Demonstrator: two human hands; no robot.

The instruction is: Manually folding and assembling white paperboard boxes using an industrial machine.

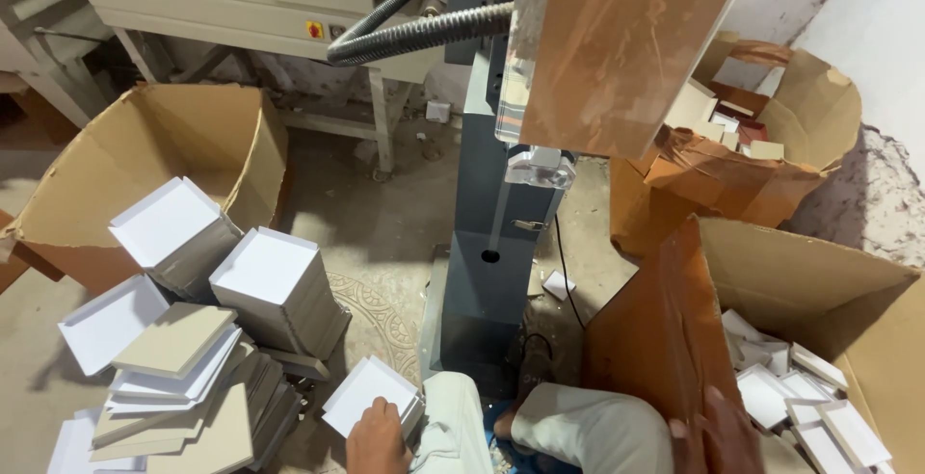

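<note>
Resting left hand (378, 435) on small stack of white trays (369, 395), bottom centre; fingers flat on top, clamped on nothing. Advice: square stack before lifting. Right hand (718, 431) at brown carton flap (665, 339), lower right; finger state unclear. Red-yellow label (314, 29) on machine, upper left.

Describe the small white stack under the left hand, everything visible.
The small white stack is a few shallow square tray-like pieces, seemingly white-faced paperboard with thin raised rims and grey edges. It sits tilted, a corner pointing away from the person, low by the floor beside the light trouser leg and right of the big heap of similar trays. The left hand rests on its near edge, fingers over the top sheet. Its underside is hidden, and the count cannot be told.
</note>
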